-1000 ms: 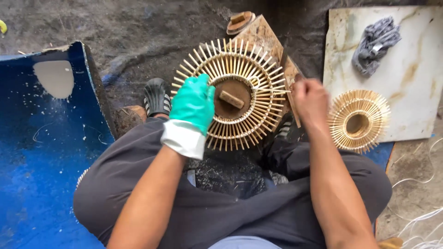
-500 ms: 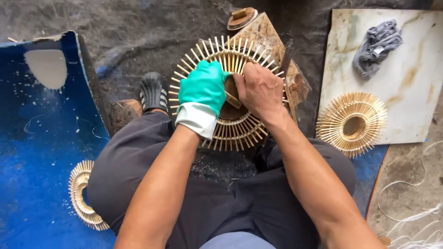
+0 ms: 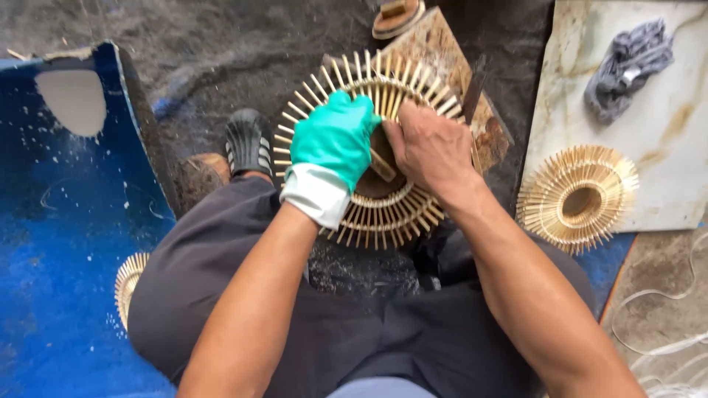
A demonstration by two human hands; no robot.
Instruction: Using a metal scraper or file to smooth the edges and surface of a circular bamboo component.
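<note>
Head view, straight down, close.

Both hands (image 3: 335,144) (image 3: 431,151) on bamboo disc (image 3: 369,214) atop wooden block (image 3: 442,51); second disc (image 3: 577,197) right, cloth (image 3: 627,63) behind it.

A gloved left hand (image 3: 335,140) presses on a round bamboo-stick wheel (image 3: 372,151) while the bare right hand (image 3: 431,151) grips a small wooden piece (image 3: 382,166) at its hub. A second wheel (image 3: 577,199) lies on a pale board (image 3: 664,169) beside a grey rag (image 3: 627,66).
</note>
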